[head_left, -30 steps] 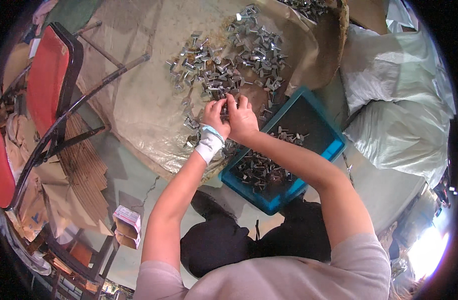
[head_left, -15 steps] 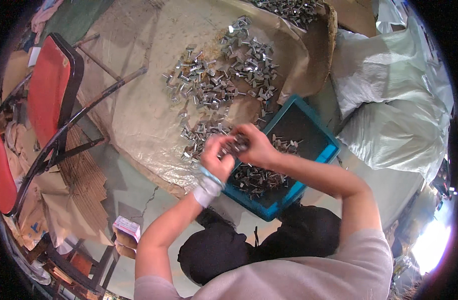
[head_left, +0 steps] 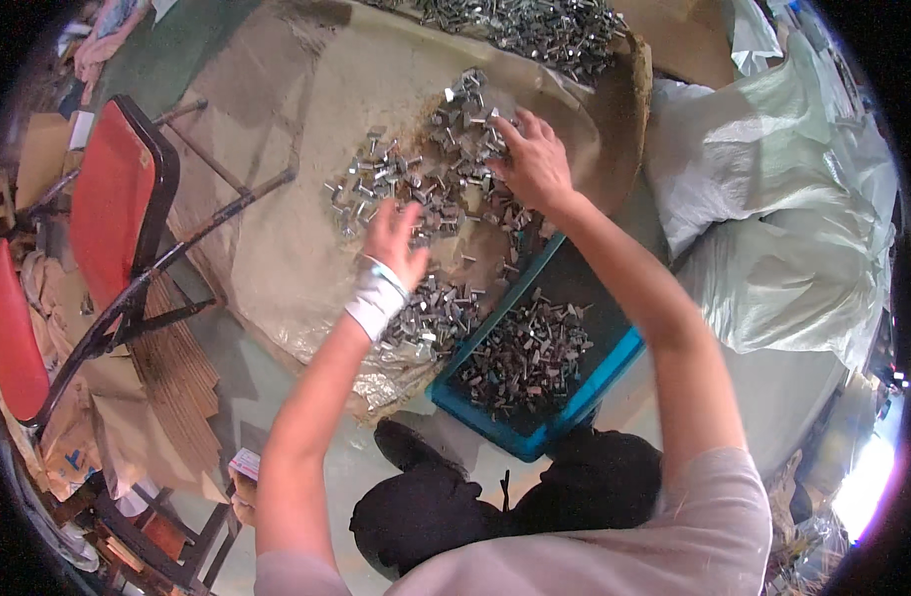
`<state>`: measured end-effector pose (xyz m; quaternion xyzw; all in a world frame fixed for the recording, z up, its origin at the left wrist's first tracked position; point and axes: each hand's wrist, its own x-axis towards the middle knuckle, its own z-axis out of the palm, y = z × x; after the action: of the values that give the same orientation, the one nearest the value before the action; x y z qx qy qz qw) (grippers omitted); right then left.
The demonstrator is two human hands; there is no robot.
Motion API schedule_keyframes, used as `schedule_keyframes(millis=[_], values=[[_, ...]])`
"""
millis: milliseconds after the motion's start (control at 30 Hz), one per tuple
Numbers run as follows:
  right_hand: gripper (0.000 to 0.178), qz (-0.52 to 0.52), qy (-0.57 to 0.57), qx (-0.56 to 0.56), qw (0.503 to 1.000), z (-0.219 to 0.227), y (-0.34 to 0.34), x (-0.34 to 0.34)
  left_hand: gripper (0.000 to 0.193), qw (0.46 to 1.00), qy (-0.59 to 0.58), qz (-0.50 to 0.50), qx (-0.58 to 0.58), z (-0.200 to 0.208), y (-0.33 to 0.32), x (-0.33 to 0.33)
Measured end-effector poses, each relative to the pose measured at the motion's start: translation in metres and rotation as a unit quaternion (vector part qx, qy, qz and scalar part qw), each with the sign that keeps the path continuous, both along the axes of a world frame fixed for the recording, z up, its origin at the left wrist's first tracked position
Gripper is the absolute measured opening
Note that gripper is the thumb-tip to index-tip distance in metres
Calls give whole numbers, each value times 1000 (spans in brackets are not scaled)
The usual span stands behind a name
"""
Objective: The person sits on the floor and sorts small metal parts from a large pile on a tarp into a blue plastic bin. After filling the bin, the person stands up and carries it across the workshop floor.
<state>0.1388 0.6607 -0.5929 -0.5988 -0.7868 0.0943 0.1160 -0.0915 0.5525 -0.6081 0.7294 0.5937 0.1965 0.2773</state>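
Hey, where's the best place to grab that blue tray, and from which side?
Likely the two long rims of the blue tray, at the end nearest the knees, coming from that side: its raised walls give edges to grip, and the heaped metal pieces load that end.

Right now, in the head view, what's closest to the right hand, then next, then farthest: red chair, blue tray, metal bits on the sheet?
From the right hand:
1. Metal bits on the sheet, just beside it.
2. Blue tray, below it in the picture.
3. Red chair, far over on the left.
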Motion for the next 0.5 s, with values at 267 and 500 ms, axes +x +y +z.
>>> schedule_keyframes(millis=[267, 500], values=[[56, 41, -37, -73, 996, -32, -50, -70, 121, 964, 232, 64, -113, -30, 39, -55], [47, 84, 62, 46, 993, -44, 37, -44, 119, 957, 241, 61, -151, -42, 38, -59]])
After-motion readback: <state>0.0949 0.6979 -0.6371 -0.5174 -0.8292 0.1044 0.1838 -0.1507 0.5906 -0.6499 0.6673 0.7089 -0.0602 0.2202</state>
